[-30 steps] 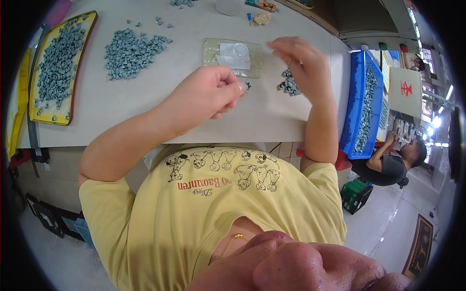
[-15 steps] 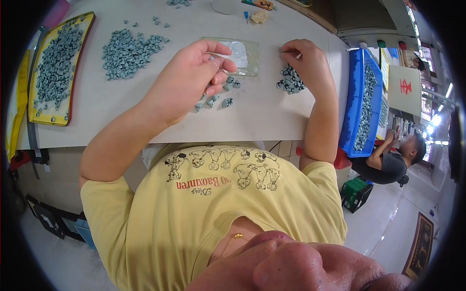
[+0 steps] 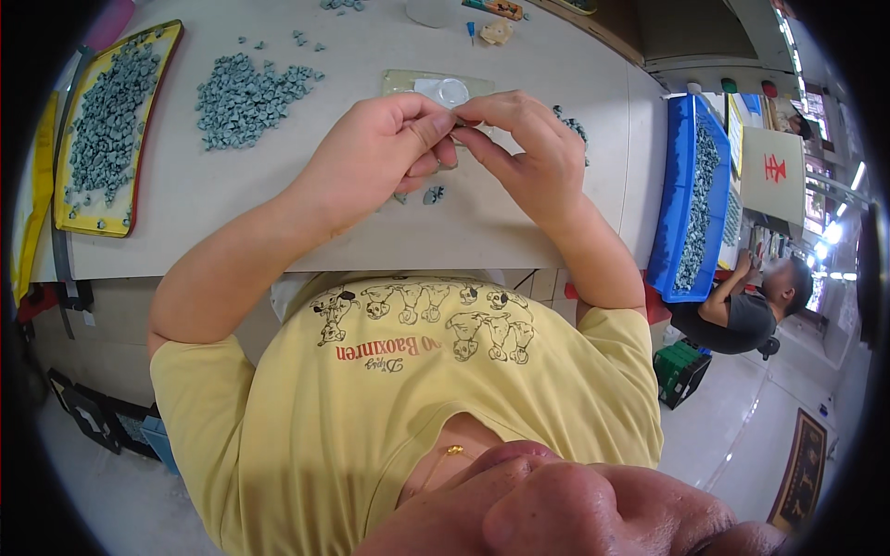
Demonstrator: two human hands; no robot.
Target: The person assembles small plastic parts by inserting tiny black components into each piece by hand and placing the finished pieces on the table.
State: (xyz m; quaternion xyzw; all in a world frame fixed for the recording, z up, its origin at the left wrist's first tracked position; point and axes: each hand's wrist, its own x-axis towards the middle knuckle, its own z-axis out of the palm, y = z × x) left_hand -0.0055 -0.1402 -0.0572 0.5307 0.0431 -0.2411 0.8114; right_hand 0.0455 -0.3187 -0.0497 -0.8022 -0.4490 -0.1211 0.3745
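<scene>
My left hand point(image 3: 375, 144) and my right hand point(image 3: 530, 153) meet above the table with fingertips pinched together. Between them is a tiny dark grey-green piece point(image 3: 459, 124), mostly covered by the fingers. Just behind lies a flat pale-green square pad point(image 3: 400, 83) bearing a small clear round dish point(image 3: 451, 92). A few loose grey-green pieces point(image 3: 433, 195) lie on the table beneath my left hand. Partly hidden behind my right hand is a small heap of similar pieces point(image 3: 573, 125) with dark parts.
Left of my hands spreads a larger pile of grey-green pieces point(image 3: 246, 102). A yellow tray point(image 3: 74, 215) of them is at the far left, a long blue bin point(image 3: 662, 232) at the right. A glue-like tube point(image 3: 498, 8) lies at the back. Another person point(image 3: 742, 315) sits beyond the bin.
My right hand has moved left from the small heap to my left hand, and their fingertips now meet. The left hand has turned slightly and its fingers have closed in.
</scene>
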